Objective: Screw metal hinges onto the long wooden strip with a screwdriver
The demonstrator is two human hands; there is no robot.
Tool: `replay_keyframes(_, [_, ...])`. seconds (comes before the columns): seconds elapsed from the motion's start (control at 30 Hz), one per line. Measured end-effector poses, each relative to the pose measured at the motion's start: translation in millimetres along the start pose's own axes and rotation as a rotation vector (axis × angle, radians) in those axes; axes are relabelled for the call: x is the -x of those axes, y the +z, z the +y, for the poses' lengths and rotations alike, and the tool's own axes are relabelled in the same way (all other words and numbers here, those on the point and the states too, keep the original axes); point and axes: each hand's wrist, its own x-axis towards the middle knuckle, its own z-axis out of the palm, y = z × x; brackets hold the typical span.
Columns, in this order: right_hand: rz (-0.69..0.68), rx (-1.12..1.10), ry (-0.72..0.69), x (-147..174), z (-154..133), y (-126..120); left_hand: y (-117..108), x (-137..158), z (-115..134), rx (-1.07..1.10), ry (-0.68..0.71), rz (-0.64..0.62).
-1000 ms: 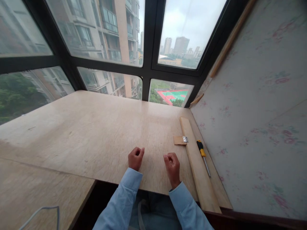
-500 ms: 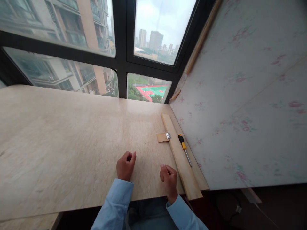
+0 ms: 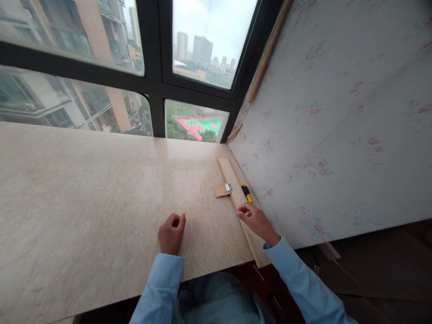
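Right hand (image 3: 255, 220) first: it hangs over the pale wooden plank (image 3: 232, 173), fingers bent round toward the thumb so the gap is narrow, with nothing visible in its grip. Whether the thumb and fingertips actually meet, I can't tell from where I stand. Just beyond it, between plank and wall, lies the screwdriver (image 3: 247, 193); its black and yellow handle shows, the shaft hidden behind the hand. Whether skin touches tool or plank is unclear too.

Left hand (image 3: 170, 235) is curled into a hollow fist above the marble-look sill (image 3: 101, 202), well apart from the wood and apparently empty.

Farther along the plank, a small metal hinge (image 3: 228, 187) sits at its left edge, reaching to a short wooden block (image 3: 220, 191) just beside it. I'd judge the parts laid out and lined up, but little more: whether any screw holds the hinge is too small to make out. Neither hand visibly grips any piece, so the handling itself looks barely begun. Floral wallpaper (image 3: 303, 157) rises to the right.
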Motion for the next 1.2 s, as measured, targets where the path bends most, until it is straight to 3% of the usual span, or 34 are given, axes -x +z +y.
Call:
replay_keyframes(0.13, [0.061,0.339,-0.028,-33.8,38.7,10.6,0.3,-1.3,0.4,-0.008,-0.004,0.014])
replay_keyframes(0.3, [0.055,0.408,-0.039,-61.4,58.3,32.9,2.0,-2.7,0.4,-0.008,-0.012,0.027])
replay_keyframes(0.47, [0.003,0.457,-0.106,-83.1,58.9,38.0,2.6,-3.6,0.5,-0.005,-0.029,0.024])
replay_keyframes(0.67, [-0.159,0.519,-0.252,-113.8,49.8,37.8,1.6,-3.6,-0.2,0.009,-0.043,0.014])
replay_keyframes(0.87, [-0.265,0.569,-0.26,-148.5,46.8,36.0,1.4,-3.0,-3.5,0.067,-0.031,0.037])
replay_keyframes(1.03, [-0.356,0.56,-0.295,-152.6,50.5,31.5,0.9,-3.1,-1.8,0.08,-0.036,0.025])
replay_keyframes(1.2, [-0.335,0.514,-0.321,-148.2,51.2,27.1,0.6,-2.6,-1.0,0.079,-0.034,0.032])
